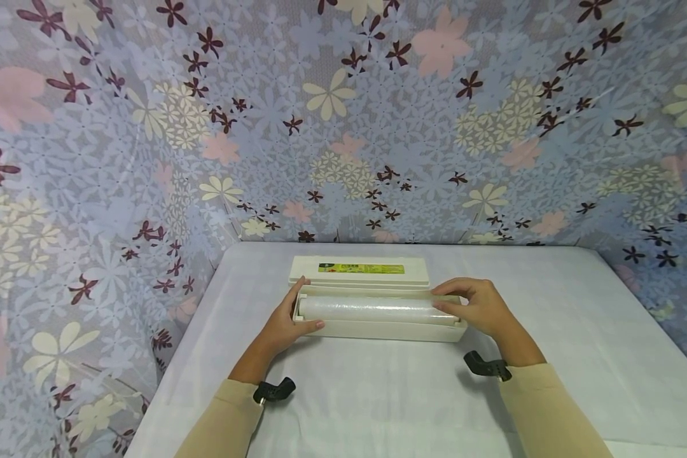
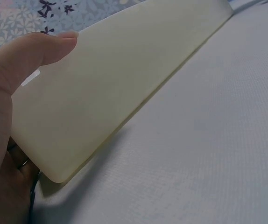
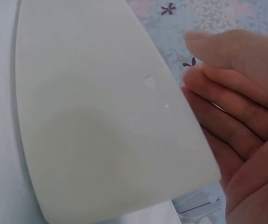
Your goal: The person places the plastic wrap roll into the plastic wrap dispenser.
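A long cream box (image 1: 389, 331) lies lidless across the table, with a roll of cling film (image 1: 372, 309) inside it. My left hand (image 1: 282, 326) grips the box's left end. In the left wrist view, the left thumb (image 2: 59, 49) presses the box's front wall (image 2: 110, 79), while the other fingers are mostly hidden. At the right end, my right hand (image 1: 474, 306) reaches over the box, thumb and fingertips at the roll and back wall. In the right wrist view, those fingers (image 3: 236, 109) are loosely bent beside the box, with nothing visible pinched between them.
Just behind the box lies its cream lid (image 1: 359, 280), bearing a yellow-green label (image 1: 360, 268). A white cloth covers the table (image 1: 378, 401). Flower-patterned fabric (image 1: 343, 127) hangs along the back and the sides. Black wrist mounts (image 1: 275, 390) sit at both cuffs.
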`<state>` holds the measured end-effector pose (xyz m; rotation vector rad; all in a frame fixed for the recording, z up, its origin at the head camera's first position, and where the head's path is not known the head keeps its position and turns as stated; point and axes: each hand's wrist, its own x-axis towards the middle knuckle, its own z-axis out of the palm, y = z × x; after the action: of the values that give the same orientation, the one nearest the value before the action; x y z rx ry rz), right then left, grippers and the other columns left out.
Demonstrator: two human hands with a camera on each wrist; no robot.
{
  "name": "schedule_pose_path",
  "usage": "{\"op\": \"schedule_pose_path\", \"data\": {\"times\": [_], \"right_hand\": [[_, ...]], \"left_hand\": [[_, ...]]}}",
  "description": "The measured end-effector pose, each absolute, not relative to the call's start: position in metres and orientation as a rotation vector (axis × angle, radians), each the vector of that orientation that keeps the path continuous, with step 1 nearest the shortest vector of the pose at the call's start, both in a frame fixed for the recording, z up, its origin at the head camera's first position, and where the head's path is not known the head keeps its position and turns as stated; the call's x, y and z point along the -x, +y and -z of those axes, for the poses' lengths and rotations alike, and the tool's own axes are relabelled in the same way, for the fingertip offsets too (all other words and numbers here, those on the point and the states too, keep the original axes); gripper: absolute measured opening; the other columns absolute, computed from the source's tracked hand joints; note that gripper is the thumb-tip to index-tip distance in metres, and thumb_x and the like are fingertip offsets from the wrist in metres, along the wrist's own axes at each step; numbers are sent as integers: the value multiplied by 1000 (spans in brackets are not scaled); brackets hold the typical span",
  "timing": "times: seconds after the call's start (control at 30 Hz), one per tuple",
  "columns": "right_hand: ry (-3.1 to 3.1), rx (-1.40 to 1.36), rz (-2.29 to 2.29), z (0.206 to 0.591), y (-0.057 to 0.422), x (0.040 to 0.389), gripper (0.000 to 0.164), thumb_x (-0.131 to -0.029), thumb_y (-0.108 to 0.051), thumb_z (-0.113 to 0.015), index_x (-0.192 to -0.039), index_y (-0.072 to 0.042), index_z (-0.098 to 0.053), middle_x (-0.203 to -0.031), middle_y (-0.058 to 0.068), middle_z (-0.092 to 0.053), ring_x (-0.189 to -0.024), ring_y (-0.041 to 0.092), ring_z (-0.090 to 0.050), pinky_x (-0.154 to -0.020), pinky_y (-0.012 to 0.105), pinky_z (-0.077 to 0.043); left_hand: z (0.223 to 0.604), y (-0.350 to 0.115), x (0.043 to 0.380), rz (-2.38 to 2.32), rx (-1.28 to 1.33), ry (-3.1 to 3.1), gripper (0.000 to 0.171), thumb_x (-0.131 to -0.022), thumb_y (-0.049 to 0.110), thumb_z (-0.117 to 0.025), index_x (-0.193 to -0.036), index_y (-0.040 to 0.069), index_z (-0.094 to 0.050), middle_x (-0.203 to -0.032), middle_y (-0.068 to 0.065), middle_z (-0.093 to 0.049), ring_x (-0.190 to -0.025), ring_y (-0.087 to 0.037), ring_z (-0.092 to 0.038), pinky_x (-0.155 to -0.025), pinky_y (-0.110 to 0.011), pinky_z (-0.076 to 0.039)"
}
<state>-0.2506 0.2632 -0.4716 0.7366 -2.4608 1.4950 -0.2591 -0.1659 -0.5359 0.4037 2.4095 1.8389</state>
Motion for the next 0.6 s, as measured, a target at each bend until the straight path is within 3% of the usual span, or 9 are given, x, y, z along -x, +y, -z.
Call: {"op": "schedule_pose_path", "data": {"times": [0.1, 0.23, 0.37, 0.47, 0.6], "right_hand": [[-2420, -721, -1482, 475, 267, 250, 21, -86, 10, -83, -106, 6, -78, -110, 19, -75, -104, 22, -69, -95, 19, -48], [-2402, -685, -1472, 485, 274, 254, 23, -86, 7, -85, -107, 2, -79, -111, 14, -76, -103, 15, -69, -96, 18, -47], [-2382, -668, -1458, 492, 279, 256, 25, -84, 10, -85, -108, 5, -78, -112, 18, -75, -106, 13, -68, -98, 17, -46], [-2378, -657, -1433, 495, 281, 257, 31, -82, 13, -84, -112, 7, -76, -117, 24, -72, -112, 11, -66, -101, 15, -42], [-2425, -624, -1417, 498, 285, 257, 46, -81, 6, -89, -124, 1, -74, -132, 21, -67, -126, 16, -60, -106, 15, -37]], "left_hand": [[535, -165, 259, -1831, -405, 2417, 114, -85, 19, -93, -171, 18, -17, -166, -7, -35, -132, -30, -52, -101, -44, -50], [535, -165, 258, -1837, -407, 2405, 115, -85, 19, -93, -171, 18, -17, -166, -7, -35, -130, -31, -53, -100, -45, -51], [535, -166, 257, -1843, -406, 2397, 115, -85, 19, -93, -171, 18, -17, -166, -7, -35, -131, -30, -53, -100, -44, -51], [536, -166, 258, -1850, -405, 2389, 116, -84, 18, -93, -171, 19, -17, -166, -6, -34, -132, -30, -52, -101, -44, -51], [537, -167, 259, -1862, -414, 2377, 116, -84, 17, -93, -171, 19, -16, -166, -6, -34, -132, -31, -52, -100, -44, -51]]}}
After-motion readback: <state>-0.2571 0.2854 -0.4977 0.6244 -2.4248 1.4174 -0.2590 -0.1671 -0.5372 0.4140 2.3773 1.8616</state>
